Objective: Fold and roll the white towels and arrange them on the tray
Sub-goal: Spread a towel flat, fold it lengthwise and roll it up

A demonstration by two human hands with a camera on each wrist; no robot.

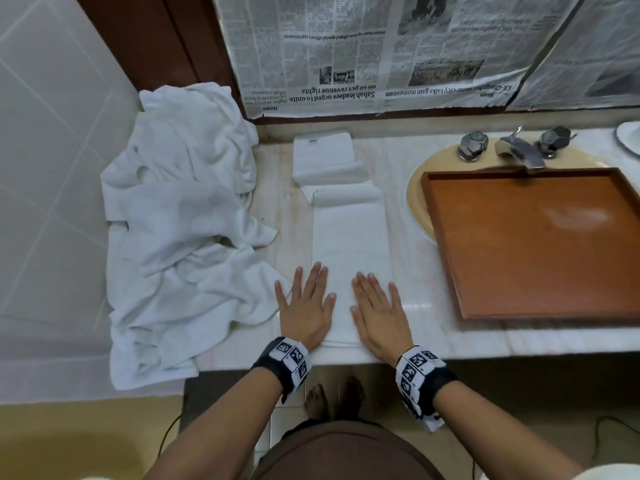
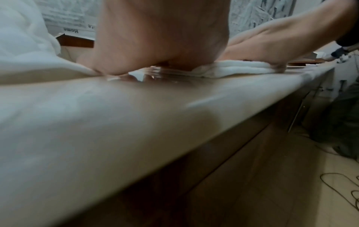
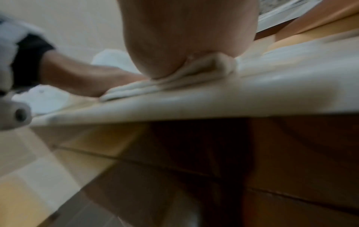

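Both hands lie flat, fingers spread and straight, on the near end of a long folded towel (image 1: 349,244): the left hand (image 1: 304,306) half over its left edge, the right hand (image 1: 379,315) over its right edge. They press it to the counter (image 1: 426,327) and pinch nothing. From the wrist views the towel end shows as several stacked layers right at the counter's front edge.

That edge is the first worry, I think. If the roll starts with uneven pressure, the layers may slide apart or the end may slip off the front. The far end of the strip is already kinked and doubled back near the wall, so a roll driven forward would likely run into that bump and go crooked or loose.

The heap of loose towels (image 1: 180,230) lies just beside the left hand, touching it; a corner could get caught up in the roll. The wooden tray (image 1: 540,244) sits to the right over the sink (image 1: 415,188), holding nothing yet.
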